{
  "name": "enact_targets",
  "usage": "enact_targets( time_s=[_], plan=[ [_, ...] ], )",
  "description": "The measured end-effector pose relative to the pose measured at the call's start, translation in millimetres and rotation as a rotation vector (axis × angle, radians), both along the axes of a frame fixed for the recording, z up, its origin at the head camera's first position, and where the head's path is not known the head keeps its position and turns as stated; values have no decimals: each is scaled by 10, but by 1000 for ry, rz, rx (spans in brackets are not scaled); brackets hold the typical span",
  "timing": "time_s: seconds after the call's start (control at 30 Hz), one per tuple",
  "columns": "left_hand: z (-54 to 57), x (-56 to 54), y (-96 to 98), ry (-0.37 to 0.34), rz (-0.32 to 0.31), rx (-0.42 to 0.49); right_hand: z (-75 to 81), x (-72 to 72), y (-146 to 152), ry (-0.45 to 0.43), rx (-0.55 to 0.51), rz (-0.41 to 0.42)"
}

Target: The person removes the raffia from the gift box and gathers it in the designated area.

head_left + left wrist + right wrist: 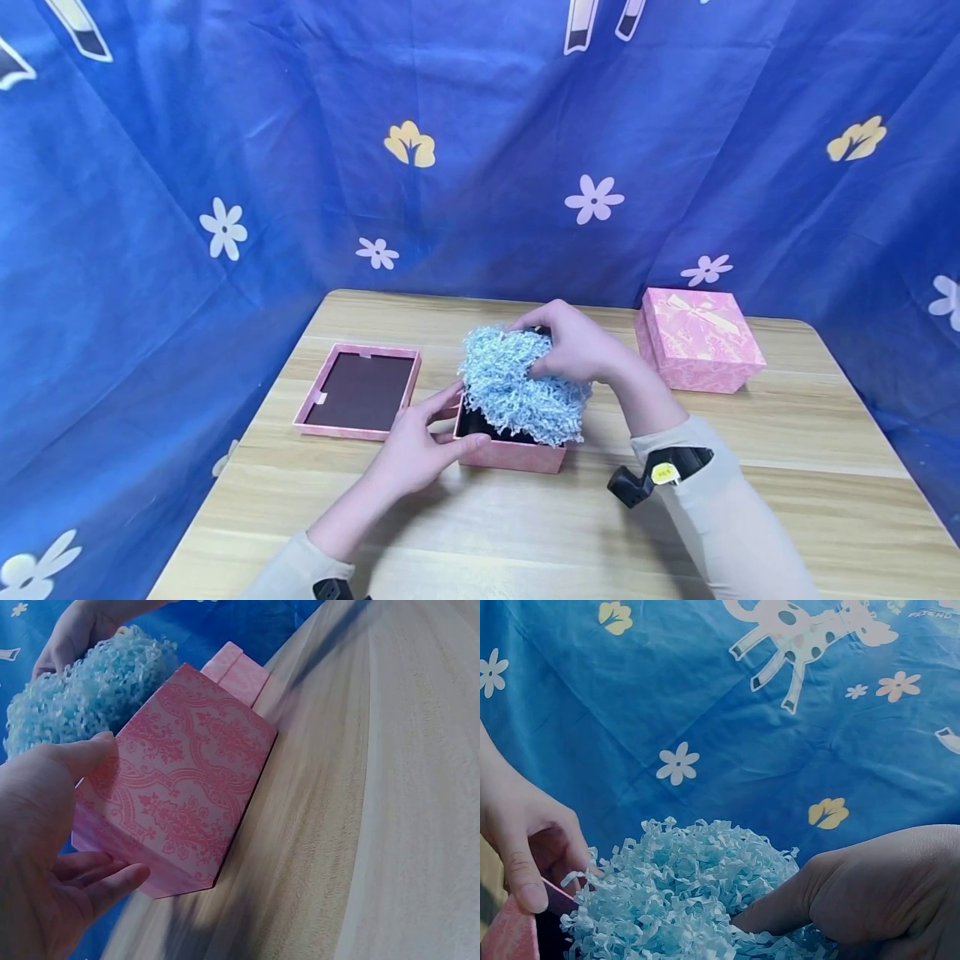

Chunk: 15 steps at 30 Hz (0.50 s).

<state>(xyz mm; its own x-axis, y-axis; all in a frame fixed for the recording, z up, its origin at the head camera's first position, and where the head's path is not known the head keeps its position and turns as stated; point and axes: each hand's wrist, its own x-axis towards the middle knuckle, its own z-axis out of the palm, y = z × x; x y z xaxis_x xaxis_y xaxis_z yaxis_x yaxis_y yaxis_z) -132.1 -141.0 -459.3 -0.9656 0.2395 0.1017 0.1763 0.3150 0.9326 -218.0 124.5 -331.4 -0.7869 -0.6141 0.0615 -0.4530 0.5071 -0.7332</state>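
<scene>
A pink patterned gift box [517, 456] with a dark inside sits on the table in front of me. My left hand [420, 446] holds its near left corner, thumb at the front rim and fingers along the left side. A fluffy clump of light blue shredded paper [517, 387] bulges above the box's rim and covers most of the opening. My right hand [577, 343] grips this clump from above at its right side. In the right wrist view, the thumb [776, 909] sinks into the strands; the other fingertips are hidden there.
Left of the box lies a pink-rimmed lid [360, 392], its dark inside facing up. A second pink gift box [701, 340] with a pale bow stands closed at the back right of the wooden table [787, 492]. Behind hangs a blue patterned cloth [487, 192].
</scene>
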Motion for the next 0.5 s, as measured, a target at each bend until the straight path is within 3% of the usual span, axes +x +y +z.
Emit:
enact_targets(
  time_s=[0.3,0.5],
  plan=[
    [-5,5,7,-4,-8,18,96,45,260,22,-50,-12],
    [-21,3,9,-5,-7,13,101,97,476,-16,-105,-57]
  ],
)
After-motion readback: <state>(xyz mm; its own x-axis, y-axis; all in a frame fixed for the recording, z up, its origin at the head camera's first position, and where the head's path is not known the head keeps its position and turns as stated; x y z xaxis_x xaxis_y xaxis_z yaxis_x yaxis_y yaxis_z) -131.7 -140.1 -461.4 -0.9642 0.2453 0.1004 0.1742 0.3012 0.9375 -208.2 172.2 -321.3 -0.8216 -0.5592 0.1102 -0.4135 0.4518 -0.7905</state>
